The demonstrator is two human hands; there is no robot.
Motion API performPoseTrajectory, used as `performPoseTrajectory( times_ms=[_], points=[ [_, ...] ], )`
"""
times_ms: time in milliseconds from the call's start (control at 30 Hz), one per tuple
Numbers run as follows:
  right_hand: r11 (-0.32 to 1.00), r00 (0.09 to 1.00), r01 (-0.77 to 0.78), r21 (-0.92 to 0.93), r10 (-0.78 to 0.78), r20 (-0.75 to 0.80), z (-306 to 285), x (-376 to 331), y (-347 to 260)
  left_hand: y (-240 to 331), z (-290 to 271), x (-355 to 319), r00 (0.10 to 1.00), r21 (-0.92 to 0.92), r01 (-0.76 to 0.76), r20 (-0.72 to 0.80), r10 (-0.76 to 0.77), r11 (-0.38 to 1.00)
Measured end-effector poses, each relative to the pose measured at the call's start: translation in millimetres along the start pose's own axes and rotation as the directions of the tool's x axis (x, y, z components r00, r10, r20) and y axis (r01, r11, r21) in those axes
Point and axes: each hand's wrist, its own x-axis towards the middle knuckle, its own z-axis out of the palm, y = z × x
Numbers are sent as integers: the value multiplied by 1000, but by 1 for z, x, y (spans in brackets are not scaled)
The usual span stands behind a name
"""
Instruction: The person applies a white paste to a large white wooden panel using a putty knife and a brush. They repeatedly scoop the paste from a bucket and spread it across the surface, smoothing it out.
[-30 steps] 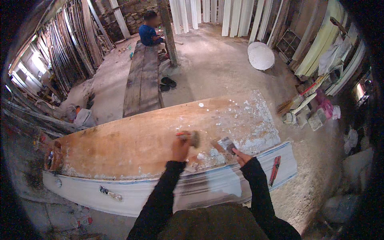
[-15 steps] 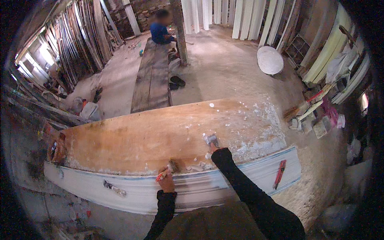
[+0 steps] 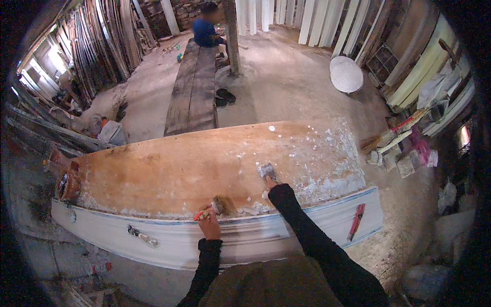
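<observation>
My left hand (image 3: 209,225) is closed round the red-orange handle of a paintbrush (image 3: 221,205), whose bristles are at the near edge of a wooden board (image 3: 148,174). Over the board's right half, my right hand (image 3: 271,183) grips a putty knife (image 3: 266,171), its wide metal blade against the wood and pointing away from me. White smears and flecks cover the board's right end and near edge, and small white lumps lie between the two hands. Along the near side runs a long white moulded strip (image 3: 174,255) with blue lines.
On the strip lie a red utility knife (image 3: 356,222) at right and a white-smeared tool (image 3: 142,235) at left. A brown container (image 3: 68,185) stands at the board's left end. Beyond are a plank bench (image 3: 190,97) with a seated person (image 3: 205,33), and a white disc (image 3: 347,74).
The putty knife has shifted slightly left and away across the board. My left hand has tilted, so the brush handle points more to the left. The view has shifted a little.
</observation>
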Motion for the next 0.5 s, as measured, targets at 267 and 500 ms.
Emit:
performPoseTrajectory(
  times_ms=[267, 500],
  points=[
    [1000, 998, 17, -10, -17, 53, 22, -9, -6, 10, 1, 14, 997, -10, 79, -25, -80, 997],
    [997, 998, 57, -57, -56, 15, 29, 33, -28, -1, -1, 16, 995, -11, 76, -70, -76, 997]
  ],
)
